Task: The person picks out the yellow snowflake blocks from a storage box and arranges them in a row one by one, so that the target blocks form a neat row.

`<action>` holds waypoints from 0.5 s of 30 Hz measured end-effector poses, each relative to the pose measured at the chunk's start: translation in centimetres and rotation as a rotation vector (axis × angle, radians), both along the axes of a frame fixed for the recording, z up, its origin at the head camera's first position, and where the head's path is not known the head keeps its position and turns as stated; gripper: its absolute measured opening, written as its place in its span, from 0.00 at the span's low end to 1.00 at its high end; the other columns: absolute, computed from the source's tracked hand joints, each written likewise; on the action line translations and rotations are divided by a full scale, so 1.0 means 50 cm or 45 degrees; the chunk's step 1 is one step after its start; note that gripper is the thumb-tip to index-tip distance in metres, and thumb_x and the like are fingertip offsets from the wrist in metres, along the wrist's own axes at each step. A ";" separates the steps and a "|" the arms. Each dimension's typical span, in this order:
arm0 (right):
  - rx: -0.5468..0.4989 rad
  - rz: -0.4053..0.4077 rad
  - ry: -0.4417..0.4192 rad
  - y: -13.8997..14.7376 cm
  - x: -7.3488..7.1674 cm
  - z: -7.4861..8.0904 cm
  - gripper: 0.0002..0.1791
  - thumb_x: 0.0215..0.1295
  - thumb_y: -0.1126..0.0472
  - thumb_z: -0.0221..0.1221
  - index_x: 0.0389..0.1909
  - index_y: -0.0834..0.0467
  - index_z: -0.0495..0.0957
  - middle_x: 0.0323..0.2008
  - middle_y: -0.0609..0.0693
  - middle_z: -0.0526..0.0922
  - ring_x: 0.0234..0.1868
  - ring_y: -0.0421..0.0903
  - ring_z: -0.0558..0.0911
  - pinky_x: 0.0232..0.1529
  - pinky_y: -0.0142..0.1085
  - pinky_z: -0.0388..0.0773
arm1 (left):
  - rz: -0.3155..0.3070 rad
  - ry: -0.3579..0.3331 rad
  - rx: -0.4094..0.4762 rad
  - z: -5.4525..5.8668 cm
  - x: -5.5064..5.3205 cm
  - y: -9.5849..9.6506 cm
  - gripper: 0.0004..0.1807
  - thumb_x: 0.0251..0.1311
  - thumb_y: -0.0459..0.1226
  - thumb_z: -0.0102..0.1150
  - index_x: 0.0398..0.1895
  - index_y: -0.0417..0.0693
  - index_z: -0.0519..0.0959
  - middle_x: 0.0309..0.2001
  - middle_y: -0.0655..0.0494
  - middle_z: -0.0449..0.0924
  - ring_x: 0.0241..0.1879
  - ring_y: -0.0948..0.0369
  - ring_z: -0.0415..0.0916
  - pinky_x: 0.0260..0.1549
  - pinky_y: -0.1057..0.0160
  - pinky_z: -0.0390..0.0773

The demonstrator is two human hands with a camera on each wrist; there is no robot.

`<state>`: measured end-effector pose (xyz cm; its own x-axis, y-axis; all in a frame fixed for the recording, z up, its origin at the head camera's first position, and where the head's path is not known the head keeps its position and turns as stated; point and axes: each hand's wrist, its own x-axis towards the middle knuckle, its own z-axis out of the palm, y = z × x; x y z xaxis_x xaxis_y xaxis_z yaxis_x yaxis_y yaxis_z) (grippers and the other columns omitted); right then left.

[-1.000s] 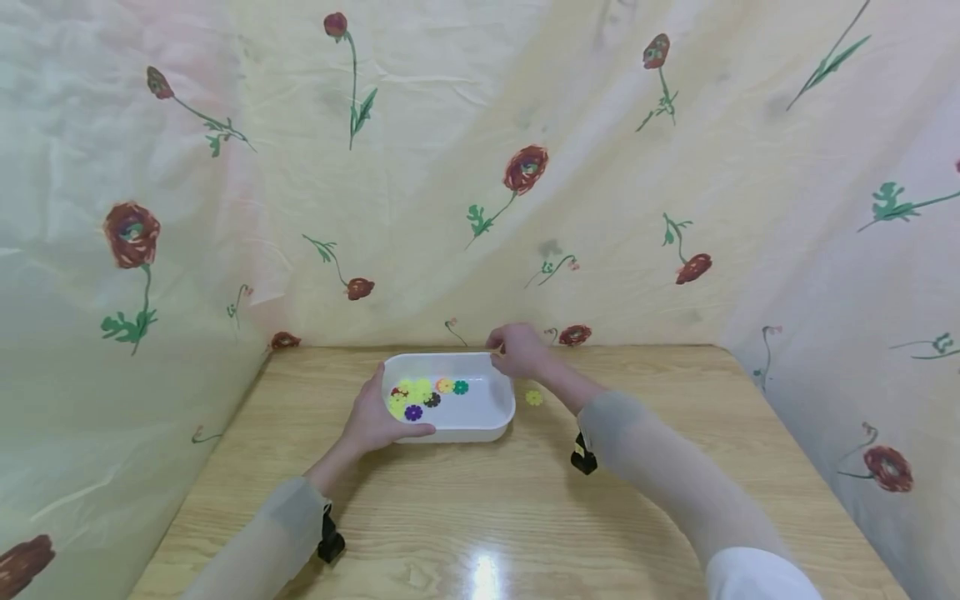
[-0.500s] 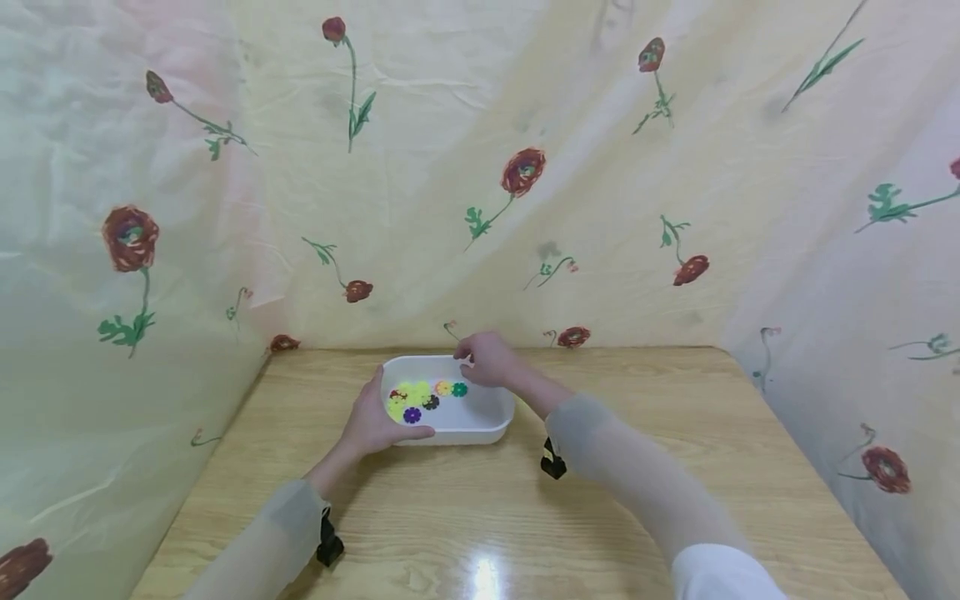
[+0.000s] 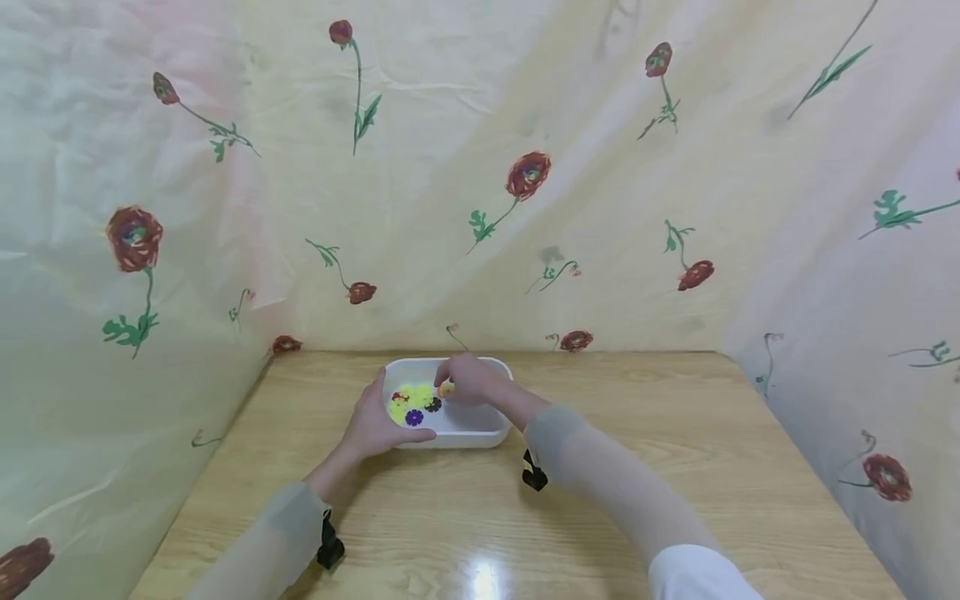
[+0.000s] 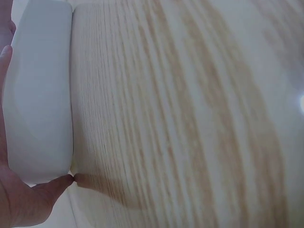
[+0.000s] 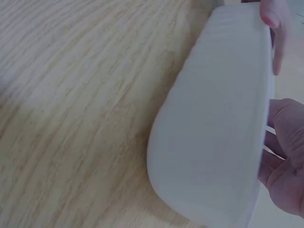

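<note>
A white plastic tub stands on the table, with several flower-shaped plastic discs lying in its left half. My left hand holds the tub's left end, thumb along the front wall and fingers at the far left corner. Over the far rim, my right hand reaches down into the tub. Its fingertips are at an orange-yellow disc; the right wrist view shows the fingers apart, their tips hidden behind the tub wall. Left of them lie a black disc, a purple disc and overlapping yellow discs.
The wood-grain table extends in front of the tub and to both sides. A flower-print cloth hangs close behind the tub and along the left and right sides. A black wrist camera hangs under my right forearm.
My right hand has moved left from the tub's far right corner and down into it, now covering the green disc. My left hand and the tub stay in place.
</note>
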<state>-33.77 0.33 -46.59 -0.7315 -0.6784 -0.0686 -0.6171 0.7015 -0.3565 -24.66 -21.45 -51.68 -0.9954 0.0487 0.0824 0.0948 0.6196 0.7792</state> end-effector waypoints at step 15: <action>0.105 -0.024 0.023 -0.004 0.010 -0.035 0.20 0.67 0.73 0.63 0.56 0.54 0.87 0.61 0.52 0.88 0.66 0.52 0.83 0.73 0.44 0.76 | -0.012 0.021 0.006 0.002 -0.001 0.001 0.84 0.31 0.61 0.90 0.87 0.45 0.42 0.74 0.40 0.67 0.71 0.42 0.70 0.71 0.35 0.72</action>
<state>-33.29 0.15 -48.35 -0.7455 -0.6573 -0.1107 -0.6095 0.7394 -0.2861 -24.71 -21.39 -51.56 -0.9935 0.0575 0.0987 0.1131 0.6150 0.7803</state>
